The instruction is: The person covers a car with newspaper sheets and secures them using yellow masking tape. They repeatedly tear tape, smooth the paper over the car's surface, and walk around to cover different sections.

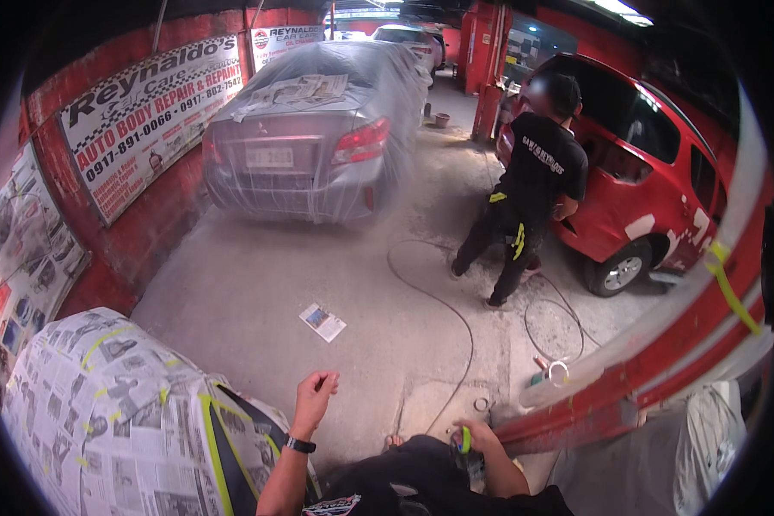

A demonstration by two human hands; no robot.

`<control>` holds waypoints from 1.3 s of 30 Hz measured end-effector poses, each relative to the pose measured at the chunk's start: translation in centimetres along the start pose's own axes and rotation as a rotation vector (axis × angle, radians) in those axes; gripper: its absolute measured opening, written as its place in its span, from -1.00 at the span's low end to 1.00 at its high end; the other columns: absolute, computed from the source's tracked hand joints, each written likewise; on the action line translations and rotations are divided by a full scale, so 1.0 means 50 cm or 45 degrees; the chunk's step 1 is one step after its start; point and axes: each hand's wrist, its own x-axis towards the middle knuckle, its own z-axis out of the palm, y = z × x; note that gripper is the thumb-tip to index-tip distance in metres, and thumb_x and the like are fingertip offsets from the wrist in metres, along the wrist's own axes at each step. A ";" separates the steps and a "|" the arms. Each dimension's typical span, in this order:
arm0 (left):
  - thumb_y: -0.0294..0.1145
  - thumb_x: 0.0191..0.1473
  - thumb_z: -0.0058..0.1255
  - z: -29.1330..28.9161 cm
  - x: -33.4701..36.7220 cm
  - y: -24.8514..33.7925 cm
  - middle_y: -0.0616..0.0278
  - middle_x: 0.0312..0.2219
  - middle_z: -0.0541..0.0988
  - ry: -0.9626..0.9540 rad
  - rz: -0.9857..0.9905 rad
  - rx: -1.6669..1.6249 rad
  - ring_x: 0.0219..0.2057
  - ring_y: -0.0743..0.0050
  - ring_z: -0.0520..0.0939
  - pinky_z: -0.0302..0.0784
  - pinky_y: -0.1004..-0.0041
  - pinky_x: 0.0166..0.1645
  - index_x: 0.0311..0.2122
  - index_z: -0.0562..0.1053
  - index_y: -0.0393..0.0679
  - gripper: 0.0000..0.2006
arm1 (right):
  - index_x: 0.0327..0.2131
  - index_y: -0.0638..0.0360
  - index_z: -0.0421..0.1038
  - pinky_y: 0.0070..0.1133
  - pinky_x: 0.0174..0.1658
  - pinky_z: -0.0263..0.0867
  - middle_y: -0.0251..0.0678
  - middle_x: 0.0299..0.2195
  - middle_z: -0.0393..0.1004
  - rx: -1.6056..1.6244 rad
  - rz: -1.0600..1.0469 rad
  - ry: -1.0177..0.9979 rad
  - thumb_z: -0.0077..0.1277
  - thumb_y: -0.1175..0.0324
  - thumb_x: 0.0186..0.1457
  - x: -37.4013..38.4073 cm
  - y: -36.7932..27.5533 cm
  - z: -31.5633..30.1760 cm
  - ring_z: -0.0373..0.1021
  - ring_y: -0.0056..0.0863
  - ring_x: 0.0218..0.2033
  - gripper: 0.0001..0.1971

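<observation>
My left hand (pixel 315 397) is raised in front of me over the concrete floor, fingers curled in, with nothing visible in them; a dark band circles the wrist. Lower and to the right, my right hand (pixel 483 439) grips a roll of yellow-green masking tape (pixel 465 439), seen partly edge-on. Close on my left stands a car covered in newspaper (pixel 112 404), its sheets joined with strips of the same yellow-green tape. A loose printed sheet (pixel 322 322) lies flat on the floor beyond my left hand.
A silver car under clear plastic film (pixel 292 163) stands ahead. At the right, a person in black (pixel 542 172) works beside a red car (pixel 662 189). A thin hose (pixel 456 314) loops over the floor. A red-and-white post (pixel 619 387) slants close on my right.
</observation>
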 end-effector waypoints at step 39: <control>-0.26 0.10 0.05 -0.301 2.283 0.452 0.02 -0.39 0.61 0.291 0.795 1.123 -0.34 0.09 0.62 0.48 0.25 -0.22 -0.32 0.59 -0.17 -0.79 | -0.43 0.43 0.49 -0.51 -0.66 0.38 -0.19 -0.65 0.43 -0.561 -0.166 0.401 0.05 0.27 0.07 1.277 -1.130 0.704 0.41 -0.39 -0.74 -0.70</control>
